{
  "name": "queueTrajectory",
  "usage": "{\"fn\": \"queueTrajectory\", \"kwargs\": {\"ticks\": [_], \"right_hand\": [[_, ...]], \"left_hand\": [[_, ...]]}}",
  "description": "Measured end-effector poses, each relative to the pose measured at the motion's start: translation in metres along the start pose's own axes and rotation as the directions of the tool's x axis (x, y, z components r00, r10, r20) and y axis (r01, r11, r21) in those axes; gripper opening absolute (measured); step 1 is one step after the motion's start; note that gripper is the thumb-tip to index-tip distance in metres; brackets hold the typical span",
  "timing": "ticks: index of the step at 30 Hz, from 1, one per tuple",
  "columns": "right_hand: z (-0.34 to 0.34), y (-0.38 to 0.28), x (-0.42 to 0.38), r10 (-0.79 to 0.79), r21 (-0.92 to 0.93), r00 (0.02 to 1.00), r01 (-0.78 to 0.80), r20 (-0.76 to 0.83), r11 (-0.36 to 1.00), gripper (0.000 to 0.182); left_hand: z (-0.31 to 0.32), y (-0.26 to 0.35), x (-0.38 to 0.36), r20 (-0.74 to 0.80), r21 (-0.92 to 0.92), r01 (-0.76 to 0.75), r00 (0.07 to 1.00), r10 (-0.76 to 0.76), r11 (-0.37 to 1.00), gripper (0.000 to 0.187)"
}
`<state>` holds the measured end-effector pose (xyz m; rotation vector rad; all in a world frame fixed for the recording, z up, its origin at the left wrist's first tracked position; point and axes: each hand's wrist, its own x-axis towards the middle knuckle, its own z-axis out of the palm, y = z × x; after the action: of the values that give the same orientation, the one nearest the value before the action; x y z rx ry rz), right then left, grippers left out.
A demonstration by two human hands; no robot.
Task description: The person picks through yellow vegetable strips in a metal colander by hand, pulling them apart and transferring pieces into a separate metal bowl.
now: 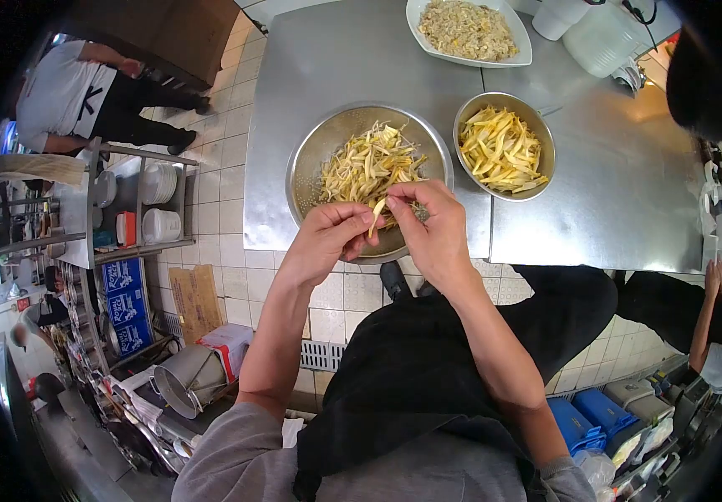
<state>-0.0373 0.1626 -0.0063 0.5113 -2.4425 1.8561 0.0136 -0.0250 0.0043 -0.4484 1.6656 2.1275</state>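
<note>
Between my two hands is a slim, pale yellow piece of plant, perhaps a flower bud (377, 214). My left hand (330, 238) pinches it from the left with thumb and fingers. From the right, the closed fingertips of my right hand (436, 227) grip its upper end. Both hands are over the near rim of a perforated metal colander (302, 171). Thin-stemmed yellow pieces (369, 163) lie heaped in the colander. To its right, a smaller steel bowl (548, 134) holds smoother yellow pieces (501, 149).
A white dish (524, 57) of fried rice-like food sits at the steel table's (603, 184) far side. White plastic containers (599, 42) stand at the back right. One person (68, 96) is at the far left, another (716, 335) at the right. A rack (139, 201) holds plates.
</note>
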Motion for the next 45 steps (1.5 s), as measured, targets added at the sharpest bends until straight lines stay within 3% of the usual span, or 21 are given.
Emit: {"fn": "queueTrajectory", "kwargs": {"ticks": [7, 9, 10, 12, 13, 15, 16, 18, 22, 24, 28, 30, 31, 33, 34, 35, 37, 38, 41, 44, 45], "right_hand": [[-0.001, -0.002, -0.014, -0.056, -0.100, 0.996, 0.063, 0.070, 0.993, 0.022], [-0.002, -0.002, -0.014, -0.065, -0.112, 0.995, 0.074, 0.082, 0.991, 0.021], [-0.002, -0.002, -0.014, -0.074, -0.126, 0.993, 0.086, 0.095, 0.988, 0.020], [-0.003, 0.001, -0.014, -0.074, -0.124, 0.992, 0.087, 0.102, 0.988, 0.017], [-0.003, 0.002, -0.014, -0.072, -0.128, 0.992, 0.085, 0.103, 0.988, 0.015], [-0.002, 0.006, -0.015, -0.083, -0.126, 0.993, 0.093, 0.087, 0.988, 0.013], [-0.001, 0.007, -0.015, -0.095, -0.122, 0.993, 0.103, 0.073, 0.987, 0.011], [0.000, 0.007, -0.015, -0.090, -0.116, 0.993, 0.098, 0.076, 0.988, 0.010], [-0.002, 0.009, -0.016, -0.084, -0.105, 0.994, 0.091, 0.070, 0.990, 0.009], [0.003, 0.015, -0.017, -0.098, -0.100, 0.994, 0.104, 0.057, 0.990, 0.009], [0.009, 0.018, -0.018, -0.165, -0.090, 0.986, 0.164, 0.002, 0.982, 0.008], [0.006, 0.018, -0.017, -0.129, -0.066, 0.992, 0.128, -0.010, 0.990, 0.008], [0.004, 0.018, -0.018, -0.096, -0.039, 0.995, 0.096, -0.015, 0.995, 0.008], [0.002, 0.016, -0.018, -0.067, -0.009, 0.997, 0.067, -0.031, 0.998, 0.008], [0.002, 0.014, -0.017, -0.039, 0.021, 0.998, 0.040, -0.051, 0.999, 0.009], [0.001, 0.012, -0.017, -0.039, 0.022, 0.998, 0.040, -0.049, 0.999, 0.009], [-0.002, 0.008, -0.016, -0.015, 0.060, 0.997, 0.019, -0.070, 0.998, 0.010], [-0.004, 0.007, -0.016, -0.014, 0.059, 0.998, 0.018, -0.069, 0.998, 0.010], [-0.009, 0.009, -0.016, -0.001, 0.078, 0.993, 0.011, -0.120, 0.997, 0.012], [-0.013, 0.013, -0.017, 0.058, 0.119, 0.983, -0.038, -0.173, 0.992, 0.014], [-0.015, 0.014, -0.017, 0.099, 0.144, 0.984, -0.078, -0.150, 0.987, 0.017]], "left_hand": [[-0.002, -0.005, 0.003, -0.097, -0.032, 0.028, 0.995, -0.031, 0.999, 0.020], [-0.005, -0.011, 0.010, -0.212, 0.189, -0.091, 0.969, 0.131, 0.978, 0.019], [-0.006, -0.011, 0.011, -0.213, 0.190, -0.090, 0.968, 0.131, 0.978, 0.019], [-0.007, -0.007, 0.013, -0.122, 0.590, -0.230, 0.922, 0.366, 0.774, 0.019], [-0.008, -0.002, 0.015, -0.121, 0.591, -0.231, 0.922, 0.368, 0.773, 0.019], [-0.004, 0.014, 0.018, -0.183, 0.811, -0.106, 0.888, 0.422, 0.575, 0.027], [-0.006, 0.011, 0.025, -0.185, 0.811, -0.106, 0.887, 0.423, 0.576, 0.027], [-0.006, 0.004, 0.041, 0.005, 0.992, -0.091, 0.726, 0.687, 0.090, 0.049], [0.009, 0.005, 0.056, -0.066, 0.994, 0.002, 0.820, 0.568, 0.112, 0.066], [0.016, 0.013, 0.062, -0.179, 0.981, 0.132, 0.907, 0.382, 0.144, 0.074], [0.002, 0.013, 0.073, -0.140, 0.965, 0.038, 0.913, 0.383, 0.261, 0.064], [-0.008, 0.021, 0.066, -0.160, 0.814, -0.056, 0.935, 0.315, 0.578, 0.058], [-0.015, 0.021, 0.066, -0.160, 0.813, -0.054, 0.937, 0.311, 0.580, 0.058], [-0.023, 0.030, 0.063, -0.090, 0.575, -0.283, 0.911, 0.403, 0.768, 0.053], [-0.024, 0.033, 0.060, -0.090, 0.414, -0.278, 0.935, 0.343, 0.867, 0.055], [-0.021, 0.041, 0.053, -0.094, 0.414, -0.276, 0.935, 0.342, 0.868, 0.055], [-0.017, 0.050, 0.046, -0.093, 0.113, -0.200, 0.973, 0.211, 0.973, 0.050], [-0.021, 0.048, 0.046, -0.093, 0.111, -0.199, 0.973, 0.210, 0.974, 0.050], [-0.036, 0.044, 0.044, -0.158, 0.346, -0.101, 0.974, 0.164, 0.933, 0.049], [-0.037, 0.040, 0.035, -0.198, 0.487, -0.089, 0.958, 0.209, 0.869, 0.048], [-0.038, 0.036, 0.033, -0.212, 0.605, -0.131, 0.924, 0.317, 0.785, 0.047]]}}
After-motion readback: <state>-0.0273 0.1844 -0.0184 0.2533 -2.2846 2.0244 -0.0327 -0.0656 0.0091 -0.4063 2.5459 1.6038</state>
